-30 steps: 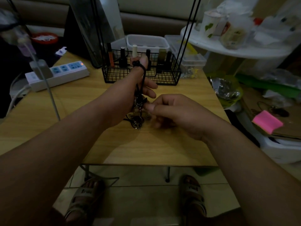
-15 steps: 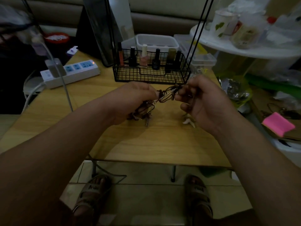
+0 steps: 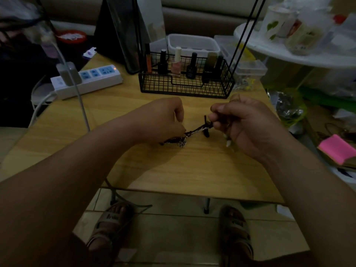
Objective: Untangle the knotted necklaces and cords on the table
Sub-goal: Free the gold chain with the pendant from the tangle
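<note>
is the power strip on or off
On: a small orange indicator light glows at the far right end of the power strip.

Matt wood-grain table [image 3: 173,170], wire basket [image 3: 185,87]

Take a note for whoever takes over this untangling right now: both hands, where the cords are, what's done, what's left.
Left hand: pinches the lower end of the dark knotted bundle of cords and silvery chain.
Right hand: pinches its upper end. The bundle runs stretched between the hands over the light wooden table.
Done: no strand visibly freed yet.
Left: loosen the knot near the right hand, then separate each strand. The light is dim, so fine detail is hard to read.
</note>
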### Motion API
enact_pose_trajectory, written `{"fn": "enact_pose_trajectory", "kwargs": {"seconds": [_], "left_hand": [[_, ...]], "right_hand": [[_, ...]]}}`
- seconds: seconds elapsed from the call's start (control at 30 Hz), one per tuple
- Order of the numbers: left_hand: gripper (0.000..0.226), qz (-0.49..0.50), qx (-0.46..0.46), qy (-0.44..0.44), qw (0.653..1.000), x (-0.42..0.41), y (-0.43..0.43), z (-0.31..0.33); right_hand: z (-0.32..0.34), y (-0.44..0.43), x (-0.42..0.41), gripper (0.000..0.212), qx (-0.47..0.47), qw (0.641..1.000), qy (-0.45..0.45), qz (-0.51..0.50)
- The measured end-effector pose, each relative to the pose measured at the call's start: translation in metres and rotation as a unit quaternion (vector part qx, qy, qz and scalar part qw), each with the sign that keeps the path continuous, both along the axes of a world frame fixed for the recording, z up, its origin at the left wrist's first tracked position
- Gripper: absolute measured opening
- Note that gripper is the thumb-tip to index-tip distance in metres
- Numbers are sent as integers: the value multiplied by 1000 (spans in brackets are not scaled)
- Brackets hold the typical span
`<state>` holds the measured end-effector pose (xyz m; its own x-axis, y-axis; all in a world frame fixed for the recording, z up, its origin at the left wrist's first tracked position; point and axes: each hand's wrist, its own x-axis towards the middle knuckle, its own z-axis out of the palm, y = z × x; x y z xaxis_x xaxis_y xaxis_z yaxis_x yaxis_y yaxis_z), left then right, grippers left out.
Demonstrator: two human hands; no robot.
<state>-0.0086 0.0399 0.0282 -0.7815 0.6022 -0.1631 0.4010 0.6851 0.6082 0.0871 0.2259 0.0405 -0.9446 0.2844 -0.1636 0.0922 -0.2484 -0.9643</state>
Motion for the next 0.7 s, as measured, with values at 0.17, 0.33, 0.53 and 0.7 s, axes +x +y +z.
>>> {"fn": "enact_pose_trajectory", "kwargs": {"seconds": [0.17,0.33,0.53,0.7], "left_hand": [[55,-96,58,43,993,4,4,-1],[23,-142,110,-36,983,6,10,-2],[4,-115,179,-109,971,5,6,4],[12,-59,227,-137,962,-1,2,4]], "right_hand": [[8,-1,0,25,-7,998,29,53],[11,-4,0,31,-9,995,44,86],[11,3,-2,28,-28,997,46,53],[2,13,-6,11,116,993,15,-9]]}}
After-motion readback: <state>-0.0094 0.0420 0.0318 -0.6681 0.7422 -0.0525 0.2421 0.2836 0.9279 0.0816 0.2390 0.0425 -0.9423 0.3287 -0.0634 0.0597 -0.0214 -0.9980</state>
